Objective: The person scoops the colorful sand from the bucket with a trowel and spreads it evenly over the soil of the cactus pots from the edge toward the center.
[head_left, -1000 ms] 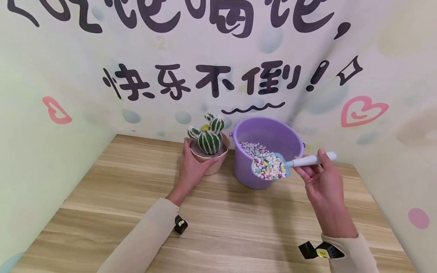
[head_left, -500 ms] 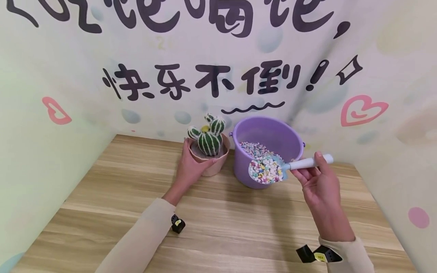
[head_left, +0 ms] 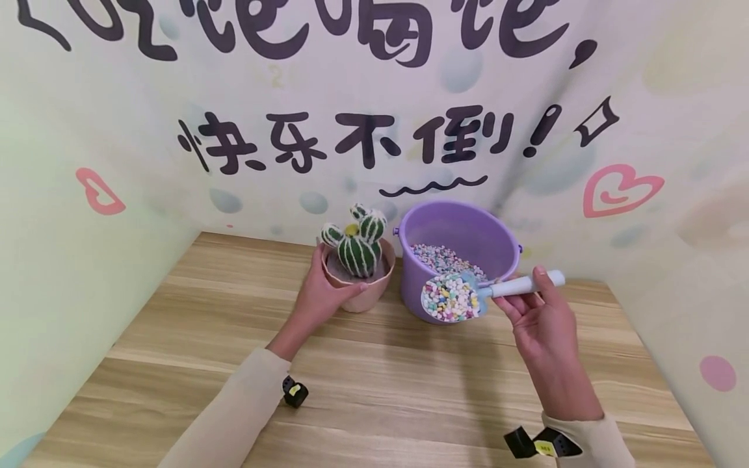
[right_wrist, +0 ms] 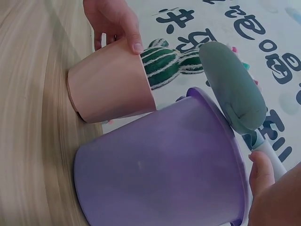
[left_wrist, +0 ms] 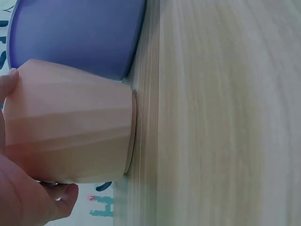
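We see the left hand [head_left: 318, 299] grasping the pink pot [head_left: 364, 296] of the cactus [head_left: 358, 244], which stands on the wooden table [head_left: 374, 383]. The right hand [head_left: 541, 325] pinches the white handle of a scoop [head_left: 453, 298] heaped with coloured pebbles [head_left: 449, 298], held just over the near rim of the purple bucket [head_left: 462, 231] beside the pot.

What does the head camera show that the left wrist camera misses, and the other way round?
Only the head view shows the right hand holding a scoop heaped with coloured pebbles, the cactus, and the black lettering on the wall.

Only the left wrist view shows the pink pot's base rim on the wooden table, up close.

Both show the left hand gripping the pink pot beside the purple bucket.
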Demonstrator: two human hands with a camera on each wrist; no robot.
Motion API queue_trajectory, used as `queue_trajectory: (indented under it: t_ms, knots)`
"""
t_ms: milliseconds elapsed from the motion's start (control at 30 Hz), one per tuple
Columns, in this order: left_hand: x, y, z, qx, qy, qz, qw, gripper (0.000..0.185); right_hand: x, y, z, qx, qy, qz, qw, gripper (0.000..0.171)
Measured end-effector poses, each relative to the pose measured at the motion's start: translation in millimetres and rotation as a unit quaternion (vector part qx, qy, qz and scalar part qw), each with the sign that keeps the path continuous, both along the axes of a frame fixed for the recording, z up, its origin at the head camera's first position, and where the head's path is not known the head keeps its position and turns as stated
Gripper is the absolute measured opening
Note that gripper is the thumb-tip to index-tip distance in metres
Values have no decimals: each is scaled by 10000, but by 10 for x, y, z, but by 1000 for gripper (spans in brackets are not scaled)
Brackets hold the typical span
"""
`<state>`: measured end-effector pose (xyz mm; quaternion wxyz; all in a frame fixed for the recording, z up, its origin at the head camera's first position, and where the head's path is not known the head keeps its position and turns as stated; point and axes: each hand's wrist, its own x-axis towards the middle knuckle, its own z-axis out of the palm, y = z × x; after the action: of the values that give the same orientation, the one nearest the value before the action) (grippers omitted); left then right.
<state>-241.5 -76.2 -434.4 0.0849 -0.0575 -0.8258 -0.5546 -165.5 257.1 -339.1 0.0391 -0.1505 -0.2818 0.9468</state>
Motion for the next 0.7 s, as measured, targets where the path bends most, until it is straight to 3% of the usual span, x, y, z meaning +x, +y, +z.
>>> queue_trajectory:
  t_ms: [700]
  knots:
    - [180,-164,6,145,-162,-826,9963,110,24,-161,-73,187,-108,135,9997,35]
